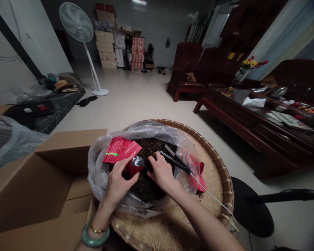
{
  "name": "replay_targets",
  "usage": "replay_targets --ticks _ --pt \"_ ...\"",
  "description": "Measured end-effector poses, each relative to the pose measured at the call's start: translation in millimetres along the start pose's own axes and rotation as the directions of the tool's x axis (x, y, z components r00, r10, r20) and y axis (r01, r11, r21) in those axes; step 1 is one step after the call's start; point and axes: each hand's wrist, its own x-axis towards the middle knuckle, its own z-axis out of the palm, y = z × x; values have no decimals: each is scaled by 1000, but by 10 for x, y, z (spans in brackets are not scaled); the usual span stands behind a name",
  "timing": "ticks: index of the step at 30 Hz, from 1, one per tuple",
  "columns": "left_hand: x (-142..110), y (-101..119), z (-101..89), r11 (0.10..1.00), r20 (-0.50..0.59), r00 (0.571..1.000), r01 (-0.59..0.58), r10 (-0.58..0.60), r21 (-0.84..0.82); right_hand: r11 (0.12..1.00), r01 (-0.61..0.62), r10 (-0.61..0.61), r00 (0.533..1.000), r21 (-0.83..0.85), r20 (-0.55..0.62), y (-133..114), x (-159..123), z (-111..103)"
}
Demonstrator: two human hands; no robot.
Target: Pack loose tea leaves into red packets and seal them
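Observation:
My left hand [120,179] is closed round a small red foil packet [134,167], whose silvery inside shows at its open top. Just right of it, my right hand [161,170] dips its curled fingers into dark dried tea leaves [149,146]; whatever the fingertips pinch is hidden. The leaves fill a clear plastic bag [99,170] spread open on a round woven bamboo tray [211,167]. Several flat red packets [120,148] lie on the leaves beyond my left hand. A black hand-held heat sealer with a white cord [176,158] rests on the bag, right of my right hand.
An open cardboard box [23,188] stands at the left against the tray. More red packets [200,177] lie at the tray's right side. A black round stand base [251,205] is on the floor at right. A wooden table [240,122] and a white fan [77,22] stand farther off.

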Motion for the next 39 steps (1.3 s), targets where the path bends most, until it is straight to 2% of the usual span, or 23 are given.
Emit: replay_targets --ticks 5,8,10,12,14,19,23,26,29,32,34,37,39 --pt "-9 3 -5 999 -14 999 32 -33 -25 1000 17 -17 1000 14 -10 28 3 40" --pt "-15 11 -14 998 -35 998 51 -52 -39 975 9 4 998 221 -59 86 -5 1" --pt "-20 7 -19 996 -43 997 63 -66 -58 902 18 43 990 431 -131 148 -19 -39" --pt "-23 -1 -19 994 -46 996 76 -79 -77 784 54 78 980 618 -185 208 -35 -71" --pt "-23 -5 -11 992 -46 995 84 -88 -90 654 68 96 980 754 -172 247 -46 -92" --pt "-12 12 -6 990 -51 993 96 -102 -105 303 -58 130 991 951 19 220 -27 -122" --pt "-9 26 -25 988 -58 991 110 -117 -111 -19 -148 127 981 989 149 151 12 -138" --pt "-12 28 -27 987 -56 991 111 -118 -118 -256 -224 44 969 940 243 128 23 -158" --pt "-18 20 -10 987 -51 992 106 -113 -118 -402 -291 -48 954 868 297 141 18 -187" --pt "-26 2 18 989 -49 993 98 -104 -115 -462 -289 -56 953 839 297 162 17 -207" --pt "-32 -10 34 990 -50 994 91 -97 -112 -448 -265 -24 958 854 285 167 19 -205" --pt "-35 -14 49 991 -53 995 82 -88 -104 -362 -224 40 966 905 255 166 18 -180" --pt "-33 -10 53 991 -51 995 76 -82 -106 -251 -183 104 971 950 215 174 14 -156"
